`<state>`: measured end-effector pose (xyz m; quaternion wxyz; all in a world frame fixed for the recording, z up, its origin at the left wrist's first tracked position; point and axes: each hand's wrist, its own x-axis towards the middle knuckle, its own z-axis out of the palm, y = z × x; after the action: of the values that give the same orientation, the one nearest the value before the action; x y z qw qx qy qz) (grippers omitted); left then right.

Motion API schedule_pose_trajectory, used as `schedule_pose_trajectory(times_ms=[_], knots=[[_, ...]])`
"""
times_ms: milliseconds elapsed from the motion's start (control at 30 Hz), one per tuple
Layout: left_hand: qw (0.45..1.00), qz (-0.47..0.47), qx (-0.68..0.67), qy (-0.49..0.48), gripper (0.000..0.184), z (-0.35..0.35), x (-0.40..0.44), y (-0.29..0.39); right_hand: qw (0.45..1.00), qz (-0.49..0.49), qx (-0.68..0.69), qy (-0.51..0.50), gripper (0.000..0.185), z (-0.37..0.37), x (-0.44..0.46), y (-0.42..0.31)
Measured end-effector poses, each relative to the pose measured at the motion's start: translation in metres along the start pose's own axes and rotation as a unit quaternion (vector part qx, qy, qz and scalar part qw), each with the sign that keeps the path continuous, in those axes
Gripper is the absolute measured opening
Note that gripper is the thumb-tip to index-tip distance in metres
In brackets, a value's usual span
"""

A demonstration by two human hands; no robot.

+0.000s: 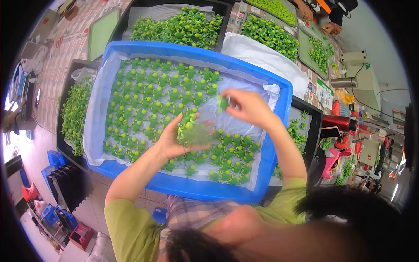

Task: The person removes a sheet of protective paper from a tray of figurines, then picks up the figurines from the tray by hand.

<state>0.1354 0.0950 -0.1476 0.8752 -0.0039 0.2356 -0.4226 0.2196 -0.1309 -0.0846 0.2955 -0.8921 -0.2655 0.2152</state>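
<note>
My left hand is cupped over the middle of a blue tray, its fingers bent around several small green figures with round, pale green heads and leafy bodies. Between thumb and fingertips, my right hand pinches one green figure, slightly blurred, above a bare part of the white liner. Rows of similar figures stand spaced out on the liner across the tray's left and middle. Another group sits at its lower right. Part of my left palm's load is blurred.
Beyond the blue tray stands a black tray heaped with green figures, beside white cloth. More figures fill a black tray at left. Green trays lie on the table. A person's hand shows at top right.
</note>
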Motion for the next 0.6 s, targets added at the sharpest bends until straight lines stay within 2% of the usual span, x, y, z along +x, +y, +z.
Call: schedule_pose_trajectory(times_ms=[67, 100, 133, 200, 233, 300, 333, 367, 433, 567, 600], knots=[[1.0, 0.004, -0.002, -0.007, 0.044, -0.006, -0.003, -0.003, 0.996, -0.078, 0.049, -0.013, 0.028, 0.01, -0.014, -0.024], [1.0, 0.003, -0.013, 0.002, 0.045, -0.009, -0.005, -0.004, 0.991, -0.133, 0.025, 0.007, 0.03, 0.021, -0.018, -0.028], [1.0, 0.002, -0.023, 0.011, 0.048, -0.009, -0.007, -0.005, 0.991, -0.134, 0.025, 0.007, 0.03, 0.023, -0.018, -0.031], [0.998, -0.012, -0.063, -0.005, 0.047, -0.009, -0.008, -0.007, 0.978, -0.152, 0.121, -0.078, 0.031, 0.026, -0.016, -0.035], [0.995, -0.016, -0.087, -0.04, 0.045, -0.012, -0.008, -0.007, 0.978, -0.151, 0.121, -0.08, 0.031, 0.024, -0.011, -0.03], [0.992, -0.01, -0.093, -0.083, 0.045, -0.017, -0.008, -0.006, 0.99, -0.034, 0.135, -0.012, 0.026, 0.016, 0.014, -0.005], [0.992, -0.011, -0.095, -0.086, 0.045, -0.016, -0.008, -0.005, 0.998, -0.035, 0.019, 0.052, 0.028, 0.018, 0.026, 0.008], [0.991, -0.009, -0.101, -0.085, 0.045, -0.015, -0.007, -0.003, 0.998, -0.035, 0.016, 0.053, 0.028, 0.026, 0.035, 0.022], [0.991, -0.006, -0.109, -0.083, 0.044, -0.014, -0.007, 0.0, 0.977, -0.069, -0.171, 0.112, 0.033, 0.046, 0.049, 0.042], [0.992, 0.023, -0.09, -0.081, 0.043, -0.008, -0.005, 0.007, 0.97, -0.036, -0.224, 0.088, 0.035, 0.059, 0.057, 0.05], [0.993, 0.034, -0.079, -0.076, 0.043, -0.007, -0.006, 0.009, 0.984, -0.033, -0.146, 0.099, 0.033, 0.053, 0.052, 0.046]])
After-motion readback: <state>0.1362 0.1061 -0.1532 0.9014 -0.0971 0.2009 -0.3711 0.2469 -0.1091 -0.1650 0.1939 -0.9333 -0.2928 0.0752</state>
